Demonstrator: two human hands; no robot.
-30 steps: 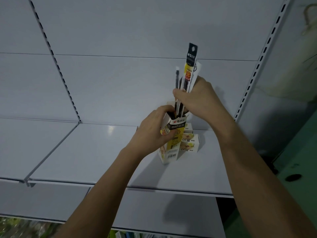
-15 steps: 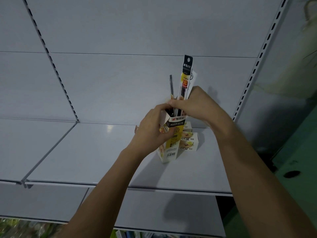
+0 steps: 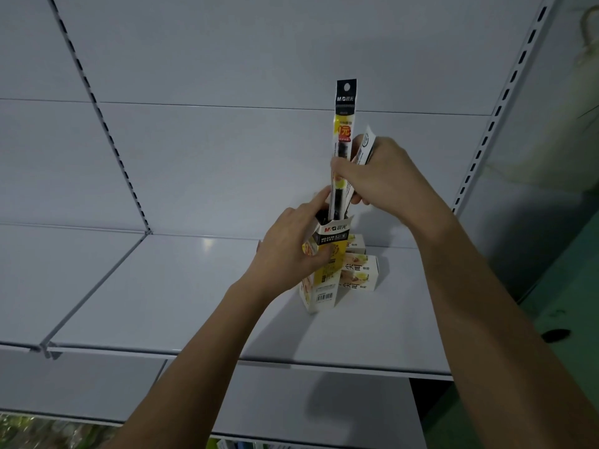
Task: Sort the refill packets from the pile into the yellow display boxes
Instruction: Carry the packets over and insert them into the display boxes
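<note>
Pale grey metal shelf under a plain grey back panel, slotted uprights at 11 and 1 o'clock. Just right of centre, left hand curled round a tall yellow box standing upright on the shelf: white top band with red and black lettering, barcode near the base, open at the top. Rising from that opening, a long narrow refill packet: black header with a hanging hole, yellow panel with a red price mark, dark refill inside. At 3 o'clock of the packet, right hand pinching it mid-length, more white-backed packets gripped behind. Behind the tall box, at its 4 o'clock, small white and yellow boxes stacked on the shelf.
</note>
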